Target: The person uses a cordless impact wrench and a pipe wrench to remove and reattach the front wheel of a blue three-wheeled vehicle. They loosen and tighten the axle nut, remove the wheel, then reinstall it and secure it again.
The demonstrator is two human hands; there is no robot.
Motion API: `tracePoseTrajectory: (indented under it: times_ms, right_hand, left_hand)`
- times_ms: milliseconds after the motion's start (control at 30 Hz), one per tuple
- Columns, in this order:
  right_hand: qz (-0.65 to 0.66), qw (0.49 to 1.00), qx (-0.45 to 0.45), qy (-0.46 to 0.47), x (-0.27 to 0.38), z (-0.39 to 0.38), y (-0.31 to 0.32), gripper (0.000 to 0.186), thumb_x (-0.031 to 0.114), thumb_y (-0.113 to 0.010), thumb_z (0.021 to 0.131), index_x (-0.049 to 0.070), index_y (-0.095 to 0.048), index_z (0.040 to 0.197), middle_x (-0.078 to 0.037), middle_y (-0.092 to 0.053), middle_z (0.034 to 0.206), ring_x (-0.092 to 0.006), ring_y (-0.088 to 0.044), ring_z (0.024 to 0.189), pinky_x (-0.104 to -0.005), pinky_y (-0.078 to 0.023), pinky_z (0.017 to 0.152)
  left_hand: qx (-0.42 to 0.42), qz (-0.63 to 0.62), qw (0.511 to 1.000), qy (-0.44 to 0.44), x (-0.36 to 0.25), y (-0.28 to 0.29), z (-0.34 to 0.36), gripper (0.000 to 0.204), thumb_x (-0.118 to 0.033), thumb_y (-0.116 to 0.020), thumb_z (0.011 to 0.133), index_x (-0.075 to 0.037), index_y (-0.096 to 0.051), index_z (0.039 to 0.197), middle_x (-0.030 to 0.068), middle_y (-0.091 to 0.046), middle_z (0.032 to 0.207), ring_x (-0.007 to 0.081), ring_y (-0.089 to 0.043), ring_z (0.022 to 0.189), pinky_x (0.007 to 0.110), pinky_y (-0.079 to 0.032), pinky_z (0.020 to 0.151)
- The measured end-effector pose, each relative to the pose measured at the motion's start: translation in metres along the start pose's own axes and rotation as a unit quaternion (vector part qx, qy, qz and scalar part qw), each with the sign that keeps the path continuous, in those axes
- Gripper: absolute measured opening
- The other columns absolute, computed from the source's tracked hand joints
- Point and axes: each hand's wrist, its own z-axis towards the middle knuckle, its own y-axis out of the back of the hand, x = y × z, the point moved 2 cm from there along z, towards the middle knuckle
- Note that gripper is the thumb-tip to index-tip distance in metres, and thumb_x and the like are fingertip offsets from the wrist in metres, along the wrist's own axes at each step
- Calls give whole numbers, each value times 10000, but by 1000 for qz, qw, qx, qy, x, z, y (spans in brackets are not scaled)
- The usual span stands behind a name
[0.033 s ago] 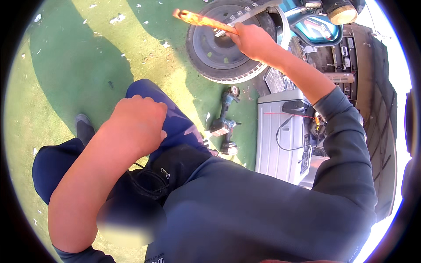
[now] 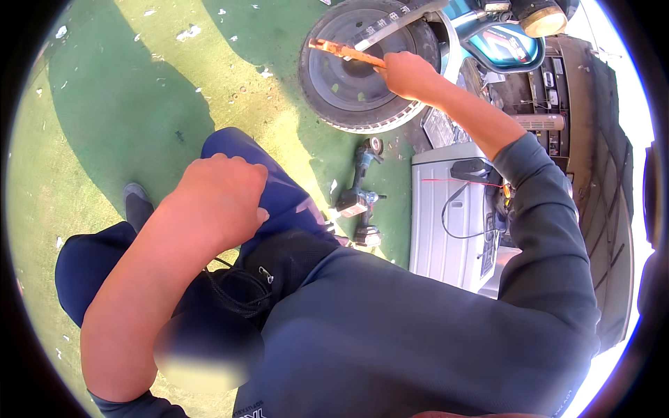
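Note:
My right hand [image 2: 408, 73], arm stretched out far right of centre, is closed round the end of an orange wrench-like tool [image 2: 341, 50] with a hooked head. The tool points left over a grey wheel rim [image 2: 331, 87] with a black tyre [image 2: 362, 122] round it. A grey metal bar [image 2: 390, 23] crosses above the rim; whether the tool touches it I cannot tell. My left hand [image 2: 219, 198] is a closed fist, palm down, over my blue-trousered thigh [image 2: 240, 143]. Nothing shows sticking out of it, and its palm is hidden.
A cordless angle grinder [image 2: 366, 164] and another cordless power tool [image 2: 368, 230] lie on the green floor [image 2: 139, 90]. Right of them stands a light grey case [image 2: 446, 223] with a black cable. A teal machine [image 2: 505, 45] is beside the wheel. White scraps litter the floor.
My right hand has moved slightly to the right and down, drawing the orange wrench-like tool along. My left hand has barely moved.

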Motion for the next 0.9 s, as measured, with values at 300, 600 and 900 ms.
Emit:
tracePoseTrajectory:
  times_ms: [300, 600, 900]
  right_hand:
    - [356, 912, 179, -100, 66, -120, -153, 428, 407, -605, 950, -11, -698, 927, -258, -696, 910, -440, -671, 879, -516, -522, 809]
    - [555, 779, 153, -247, 134, -182, -319, 330, 158, -569, 854, 54, -676, 1148, -225, -707, 929, -387, -694, 900, -460, -539, 814]
    - [612, 751, 205, -139, 95, -171, -350, 314, 97, -580, 843, 115, -687, 1138, -253, -697, 950, -423, -685, 933, -476, -545, 831]
  left_hand:
    - [-80, -29, 995, 49, 33, 21, 25, 473, -314, -751, 845, -14, -640, 1194, 180, -692, 1039, 370, -631, 1018, 451, -502, 890]
    - [-207, -207, 956, 30, -1, -11, 138, 466, -209, -779, 849, -12, -619, 1240, 137, -707, 959, 237, -684, 767, 349, -542, 716]
    - [-428, -159, 889, 34, -175, -35, 330, 1148, -478, -896, 660, 101, -303, 1455, 307, -488, 1301, 437, -479, 1242, 502, -422, 1038]
